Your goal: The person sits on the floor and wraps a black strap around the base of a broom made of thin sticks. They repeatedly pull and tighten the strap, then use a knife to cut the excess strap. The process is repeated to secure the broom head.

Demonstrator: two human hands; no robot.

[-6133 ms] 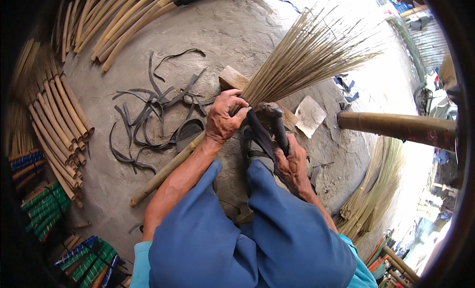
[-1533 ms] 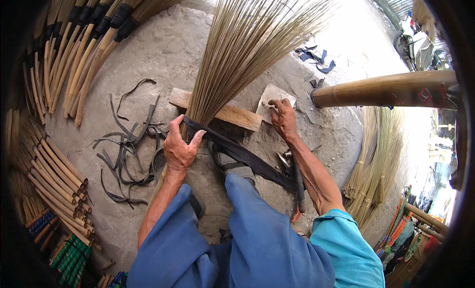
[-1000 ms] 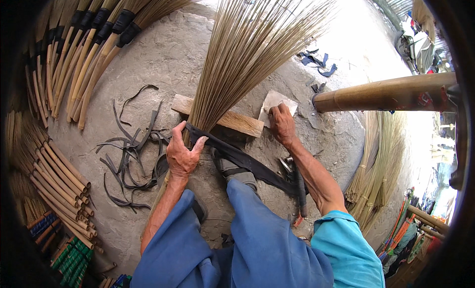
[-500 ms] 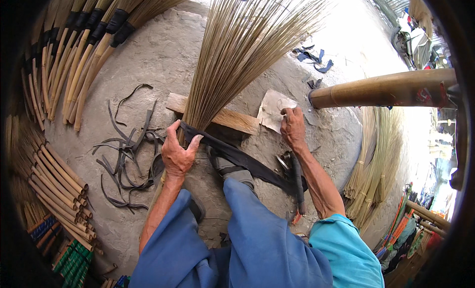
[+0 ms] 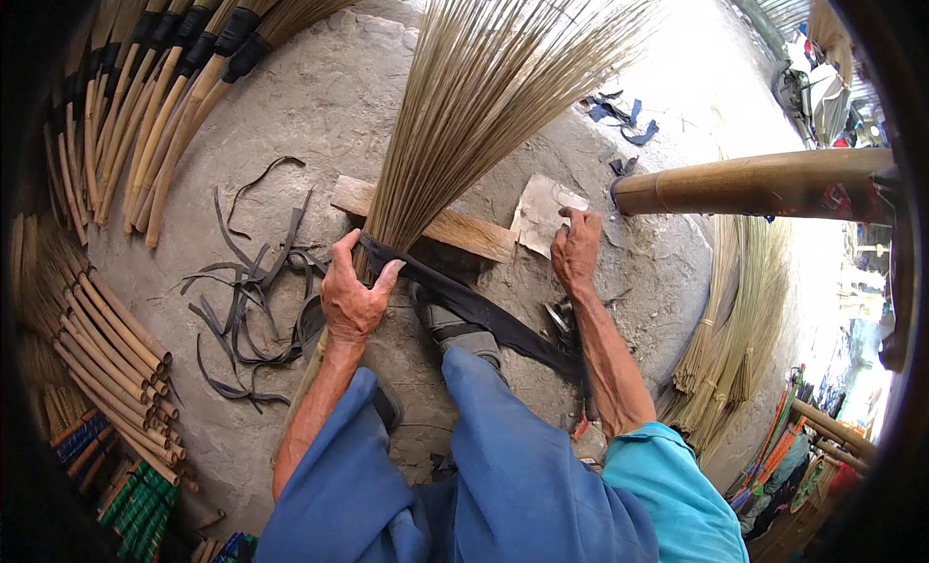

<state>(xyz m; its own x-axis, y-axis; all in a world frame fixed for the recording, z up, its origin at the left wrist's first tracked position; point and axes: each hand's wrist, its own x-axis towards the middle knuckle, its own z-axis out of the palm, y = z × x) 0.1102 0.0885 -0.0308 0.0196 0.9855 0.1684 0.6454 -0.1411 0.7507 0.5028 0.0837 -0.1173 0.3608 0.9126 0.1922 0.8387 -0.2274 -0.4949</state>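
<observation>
The left hand [image 5: 353,287] was closed, clamped on the bound base of one bristle bundle [image 5: 455,128] and on the end of one black strip [image 5: 464,300], its thumb raised at the near edge. The bundle fanned out beyond that hand; its pole [image 5: 312,370] ran back beside the left forearm. The strip stretched from the left hand toward the right forearm.

The right hand [image 5: 576,249] had its fingers bent, over the right edge of one pale sheet [image 5: 544,203]. It could not be determined whether the fingertips met, held anything or touched the sheet.

One wooden block [image 5: 474,234] lay between the hands, partly covered by the bristles. One metal-headed tool [image 5: 558,317] lay just below the right hand, its shaft partly concealed by the forearm. Loose dark strips [image 5: 256,290] lay left of the left hand, too tangled to count.

Right of the right hand were one bamboo post [image 5: 755,184] and at least two tied bundles [image 5: 735,311]. At least six brooms [image 5: 184,137] lay beyond the left hand, overlapping and cut off above.
</observation>
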